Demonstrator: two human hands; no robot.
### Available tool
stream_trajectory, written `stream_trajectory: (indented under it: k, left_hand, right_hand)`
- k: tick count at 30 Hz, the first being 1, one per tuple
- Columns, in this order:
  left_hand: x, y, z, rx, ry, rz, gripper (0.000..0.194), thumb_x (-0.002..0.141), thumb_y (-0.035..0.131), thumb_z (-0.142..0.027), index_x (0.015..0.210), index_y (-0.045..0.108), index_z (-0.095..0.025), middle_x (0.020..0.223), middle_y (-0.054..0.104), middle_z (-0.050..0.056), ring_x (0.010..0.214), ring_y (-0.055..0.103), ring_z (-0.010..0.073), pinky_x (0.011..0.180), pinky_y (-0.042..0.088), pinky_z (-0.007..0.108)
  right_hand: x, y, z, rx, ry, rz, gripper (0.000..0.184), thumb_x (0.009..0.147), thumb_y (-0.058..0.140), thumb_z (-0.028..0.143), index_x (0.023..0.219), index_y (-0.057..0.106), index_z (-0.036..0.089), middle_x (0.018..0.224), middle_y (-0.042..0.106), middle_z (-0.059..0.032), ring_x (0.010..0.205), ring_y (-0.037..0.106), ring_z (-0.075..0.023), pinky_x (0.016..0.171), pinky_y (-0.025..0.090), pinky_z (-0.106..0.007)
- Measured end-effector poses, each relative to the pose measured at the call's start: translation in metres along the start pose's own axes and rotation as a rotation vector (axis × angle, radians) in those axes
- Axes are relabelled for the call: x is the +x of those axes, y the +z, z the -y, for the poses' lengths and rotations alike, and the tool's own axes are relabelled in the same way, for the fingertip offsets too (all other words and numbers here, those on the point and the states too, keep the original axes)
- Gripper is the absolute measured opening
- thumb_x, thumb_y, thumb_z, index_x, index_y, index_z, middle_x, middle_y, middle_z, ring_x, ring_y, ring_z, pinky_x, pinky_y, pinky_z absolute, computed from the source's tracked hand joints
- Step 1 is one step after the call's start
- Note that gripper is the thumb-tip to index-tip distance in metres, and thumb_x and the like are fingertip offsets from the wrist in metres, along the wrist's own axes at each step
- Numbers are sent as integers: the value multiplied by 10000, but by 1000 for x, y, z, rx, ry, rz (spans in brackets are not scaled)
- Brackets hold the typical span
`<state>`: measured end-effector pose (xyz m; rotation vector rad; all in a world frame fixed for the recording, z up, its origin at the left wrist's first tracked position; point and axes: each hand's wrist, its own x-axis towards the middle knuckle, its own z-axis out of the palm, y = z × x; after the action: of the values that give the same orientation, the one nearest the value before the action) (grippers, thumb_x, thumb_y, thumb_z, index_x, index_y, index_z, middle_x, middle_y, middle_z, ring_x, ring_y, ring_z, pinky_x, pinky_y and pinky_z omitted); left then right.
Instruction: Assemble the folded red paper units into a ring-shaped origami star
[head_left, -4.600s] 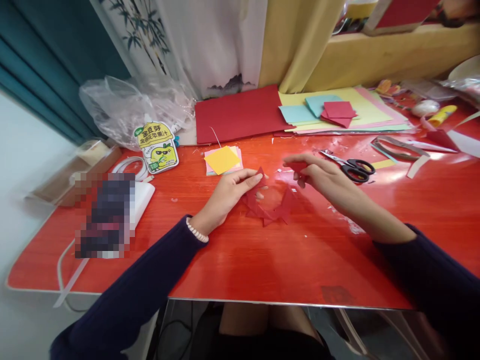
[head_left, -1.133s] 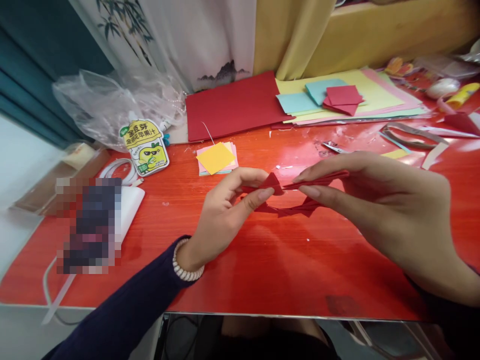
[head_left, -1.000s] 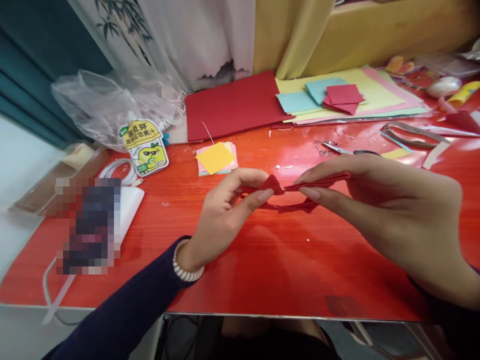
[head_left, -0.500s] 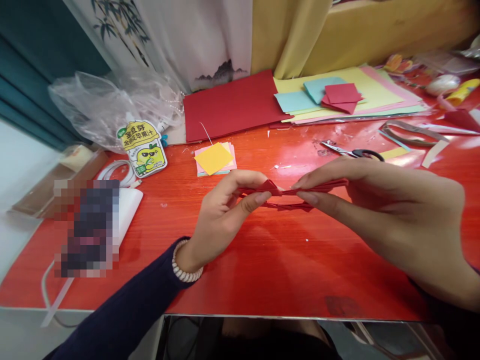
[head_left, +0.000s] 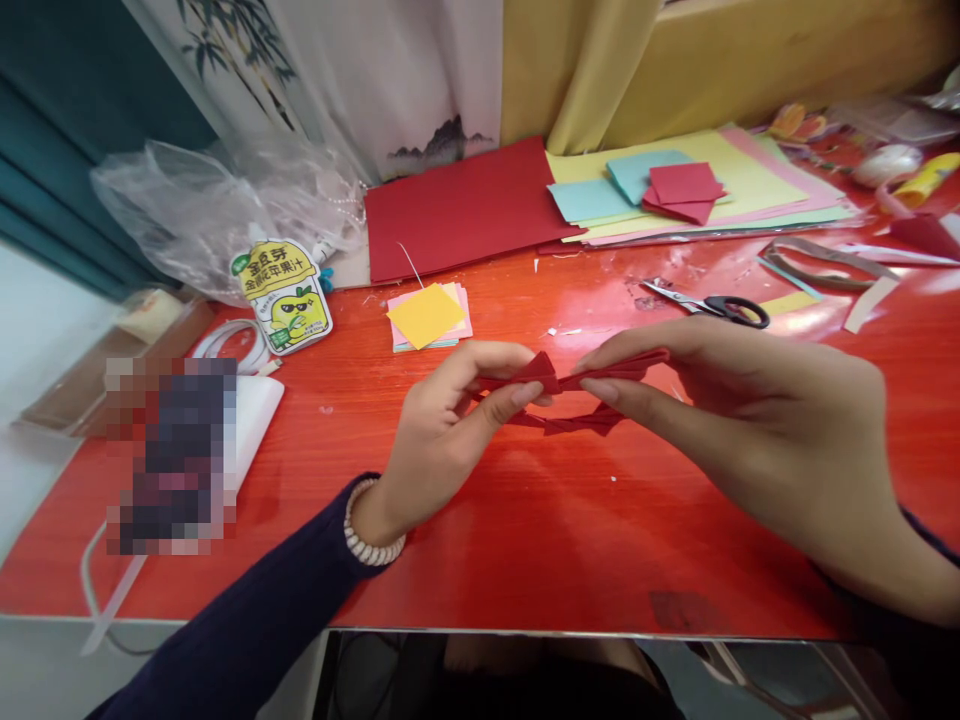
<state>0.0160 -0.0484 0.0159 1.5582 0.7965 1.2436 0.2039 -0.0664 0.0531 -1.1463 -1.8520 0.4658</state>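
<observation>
My left hand point(head_left: 450, 425) pinches one end of a chain of folded red paper pieces point(head_left: 574, 420), lifted a little above the red table point(head_left: 525, 540). My right hand point(head_left: 735, 415) pinches another folded red paper piece point(head_left: 622, 368) between thumb and fingers, its tip meeting the end held by my left hand. Both hands are closed on the paper. The far end of the chain hangs below, partly hidden under my right fingers.
Scissors point(head_left: 712, 305) lie behind my right hand. A stack of small coloured squares point(head_left: 427, 316) sits behind my left hand. Large coloured sheets point(head_left: 675, 195), a red sheet point(head_left: 465, 210), a plastic bag point(head_left: 202, 215), a juice pouch point(head_left: 285, 295) and paper scraps point(head_left: 825, 265) line the back.
Since 4.6 s ago both hands lifted the red paper chain off the table and came closer to me. In the last second the right hand's piece slid slightly left toward the left hand.
</observation>
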Motion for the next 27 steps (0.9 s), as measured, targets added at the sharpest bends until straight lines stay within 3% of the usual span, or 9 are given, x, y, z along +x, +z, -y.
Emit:
stream_trajectory:
  k: [6, 11, 16, 19, 22, 27]
  left_hand:
    - [1, 3, -4, -23, -114, -16, 139, 846, 628, -210, 985, 630, -212, 858, 729, -20, 784, 719, 121, 671, 601, 158]
    - [2, 1, 0, -36, -174, -42, 174, 828, 651, -254, 994, 628, -204, 852, 737, -4, 709, 721, 131, 713, 611, 202]
    - [4, 1, 6, 4, -168, -27, 175, 830, 646, -283, 983, 632, -199, 821, 724, 3, 714, 717, 138, 696, 607, 223]
    - [4, 0, 5, 74, -75, -28, 127, 831, 646, -254, 951, 638, -212, 854, 714, -8, 763, 706, 115, 692, 590, 190]
    - [3, -2, 1, 200, 55, -2, 142, 833, 642, -221, 975, 635, -228, 938, 707, -6, 870, 684, 106, 780, 575, 196]
    - [3, -9, -3, 484, 331, 73, 191, 850, 608, -152, 1025, 615, -230, 1023, 704, 8, 996, 646, 127, 918, 513, 275]
  right_hand:
    - [2, 7, -2, 202, 251, -6, 42, 800, 680, 235, 840, 683, 220, 737, 672, 33, 615, 618, -114, 595, 485, -262]
    - [8, 11, -10, 342, 374, 54, 115, 758, 719, 301, 826, 701, 211, 686, 655, 23, 613, 626, -124, 536, 481, -246]
    - [11, 10, -22, 532, 454, 223, 175, 776, 702, 300, 913, 694, 191, 812, 711, -17, 727, 671, -158, 619, 520, -267]
    - [10, 6, -22, 378, 343, 271, 108, 812, 664, 298, 846, 700, 202, 800, 710, -12, 737, 667, -158, 656, 514, -277]
    - [6, 2, -15, 97, 99, 150, 52, 825, 649, 240, 850, 695, 242, 822, 706, 4, 763, 665, -163, 696, 512, -296]
    - [2, 0, -11, -116, -316, 41, 239, 831, 585, 77, 922, 682, 275, 895, 709, 0, 818, 668, -165, 737, 527, -294]
